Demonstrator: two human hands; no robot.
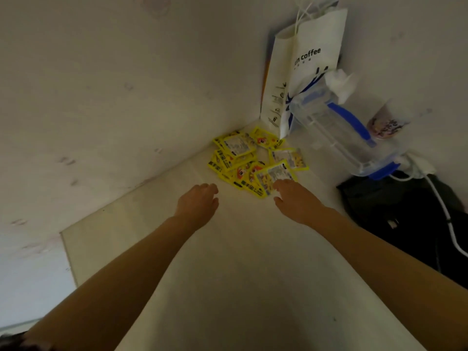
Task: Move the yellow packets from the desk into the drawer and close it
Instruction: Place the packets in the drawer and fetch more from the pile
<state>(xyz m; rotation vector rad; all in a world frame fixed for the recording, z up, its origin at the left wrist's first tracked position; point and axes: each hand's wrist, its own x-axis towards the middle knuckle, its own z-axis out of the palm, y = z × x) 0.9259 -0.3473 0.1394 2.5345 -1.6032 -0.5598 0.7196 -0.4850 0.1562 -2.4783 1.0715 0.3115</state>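
White desk (pixel 240 249): yellow packets (pixel 255 160), paper bag (pixel 304 72), clear container (pixel 336 133).

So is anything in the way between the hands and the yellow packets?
No, nothing visible blocks them. The right hand is already at the near edge of the yellow packets, and the left hand has only bare desk ahead of it. The clear container stands off to the right.
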